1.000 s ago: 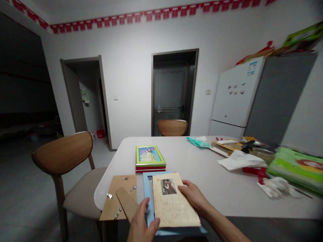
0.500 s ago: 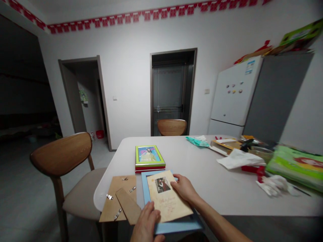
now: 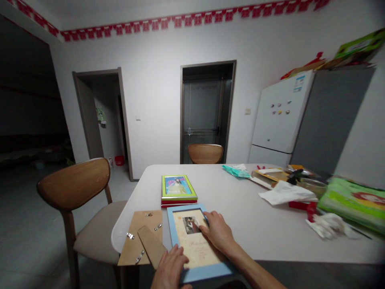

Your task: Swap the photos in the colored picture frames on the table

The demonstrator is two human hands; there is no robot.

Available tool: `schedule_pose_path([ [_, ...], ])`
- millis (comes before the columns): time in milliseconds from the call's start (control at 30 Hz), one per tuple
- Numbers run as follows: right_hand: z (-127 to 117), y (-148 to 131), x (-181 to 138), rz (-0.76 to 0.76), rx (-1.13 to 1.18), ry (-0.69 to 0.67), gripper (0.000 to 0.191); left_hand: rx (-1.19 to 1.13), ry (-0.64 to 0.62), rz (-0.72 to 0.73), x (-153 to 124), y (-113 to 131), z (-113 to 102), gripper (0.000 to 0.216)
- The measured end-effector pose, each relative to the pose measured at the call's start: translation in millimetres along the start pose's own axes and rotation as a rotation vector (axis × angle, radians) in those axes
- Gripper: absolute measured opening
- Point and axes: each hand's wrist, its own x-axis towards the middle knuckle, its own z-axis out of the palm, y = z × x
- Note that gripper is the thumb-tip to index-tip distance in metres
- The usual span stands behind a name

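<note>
**Both hands flat on a card in a blue picture frame**

At the left a wooden chair (image 3: pixel 75 188) stands by the white table (image 3: pixel 258 228). On the table's near left corner lies a brown frame backing board (image 3: pixel 141 237), its stand flap up. Just right of it the left hand (image 3: pixel 170 269), fingers spread flat, presses the near edge of a cream photo card (image 3: pixel 194 247) lying inside a blue picture frame (image 3: pixel 172 233). The frame lies flat, long axis running away from the person and tilted slightly left. The right hand (image 3: pixel 218 233) rests open-palmed on the card's right side, gripping nothing. Beyond, a green-framed picture (image 3: pixel 178 186) tops a stack. Farther right lie paper, clutter and a white fridge (image 3: pixel 279 116).
</note>
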Motion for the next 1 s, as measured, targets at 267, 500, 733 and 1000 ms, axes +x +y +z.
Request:
schedule_pose_path([
  [267, -2, -72, -26, -0.317, 0.289, -0.092, 0.033, 0.368, 0.29, -0.306, -47, -92, -21, 0.053],
  [500, 26, -127, -39, -0.375, 0.283, -0.158, 0.04, 0.548, 0.489, -0.071, -45, -110, -15, 0.025],
  [733, -9, -96, -32, -0.353, 0.563, -0.071, 0.044, 0.508, 0.604, 0.057, -24, -45, -34, 0.027],
  [1000, -47, -11, -43, -0.254, 0.45, -0.188, 0.036, 0.287, 0.392, 0.126, 19, 16, 8, 0.027],
])
